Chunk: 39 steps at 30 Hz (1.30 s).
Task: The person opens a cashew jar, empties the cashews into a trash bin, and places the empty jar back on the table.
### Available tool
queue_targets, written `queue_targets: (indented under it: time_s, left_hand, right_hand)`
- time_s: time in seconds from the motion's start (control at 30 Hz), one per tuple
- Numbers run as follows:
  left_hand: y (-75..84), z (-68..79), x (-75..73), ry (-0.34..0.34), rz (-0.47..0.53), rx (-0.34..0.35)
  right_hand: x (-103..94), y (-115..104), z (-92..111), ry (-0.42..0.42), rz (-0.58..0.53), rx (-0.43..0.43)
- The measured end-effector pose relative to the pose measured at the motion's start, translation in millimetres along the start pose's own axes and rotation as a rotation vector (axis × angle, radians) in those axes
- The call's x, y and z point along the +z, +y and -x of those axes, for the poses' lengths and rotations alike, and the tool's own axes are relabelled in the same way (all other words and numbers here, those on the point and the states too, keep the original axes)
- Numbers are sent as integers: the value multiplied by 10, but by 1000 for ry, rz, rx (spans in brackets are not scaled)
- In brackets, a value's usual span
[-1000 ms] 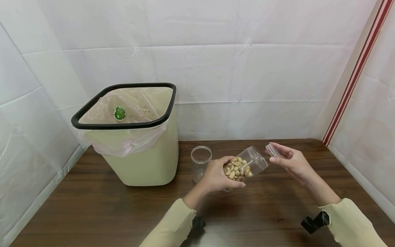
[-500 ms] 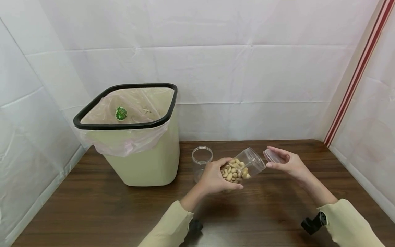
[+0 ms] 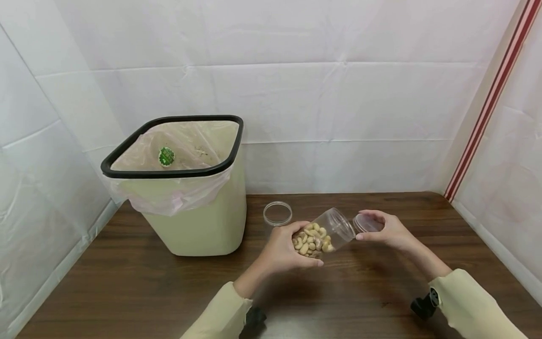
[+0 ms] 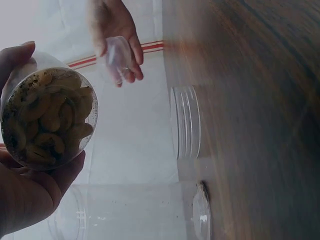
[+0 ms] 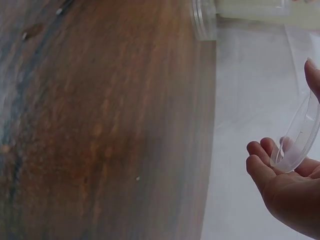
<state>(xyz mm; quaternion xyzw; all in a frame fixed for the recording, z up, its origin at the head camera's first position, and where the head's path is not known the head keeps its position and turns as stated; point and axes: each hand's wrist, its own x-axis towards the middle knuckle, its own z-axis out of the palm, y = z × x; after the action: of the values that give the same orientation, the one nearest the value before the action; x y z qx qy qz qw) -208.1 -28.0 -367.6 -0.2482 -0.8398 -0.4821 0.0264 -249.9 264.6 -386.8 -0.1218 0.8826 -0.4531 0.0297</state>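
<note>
My left hand grips a clear plastic jar partly filled with cashews, tipped with its mouth to the right and upward. In the left wrist view the jar's base faces the camera, nuts packed against it. Thumb and fingers of my right hand pinch a thin clear plastic lid by its edge, close to the jar's mouth. That lid shows edge-on in the right wrist view, and the right hand curves beneath it.
An uncovered clear jar stands behind the left hand, its lower part hidden. A clear ribbed screw lid lies on the wooden table. To the left, a pale green bin has a black rim and a bag liner.
Both hands have moved left and a little toward the front. The right hand has turned the lid and brought it closer to the jar's mouth.
</note>
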Motion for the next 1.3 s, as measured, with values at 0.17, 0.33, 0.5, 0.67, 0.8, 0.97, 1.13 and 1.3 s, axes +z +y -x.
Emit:
queue_targets:
  time_s: [0.17, 0.33, 0.5, 0.67, 0.8, 0.97, 1.13, 1.3]
  left_hand:
    - [0, 68, -87, 4, 9, 6]
    - [-3, 117, -175, -1, 25, 7]
    - [-11, 155, -234, -2, 24, 3]
    - [-25, 173, -276, 7, 14, -1]
    - [-35, 179, -302, 18, 7, 7]
    - [-41, 172, -334, 29, 16, 20]
    - [-34, 158, -344, 37, 7, 22]
    - [-39, 158, -345, 35, -11, 19]
  right_hand:
    - [24, 90, -26, -15, 7, 21]
    - [63, 202, -68, -26, 51, 35]
    - [126, 273, -107, -48, 132, 11]
    - [176, 293, -129, -93, 181, -42]
    - [199, 307, -140, -137, 207, -70]
    - [204, 324, -148, -155, 256, -87]
    - [209, 335, -159, -156, 331, -109]
    - [217, 326, -157, -166, 375, -123]
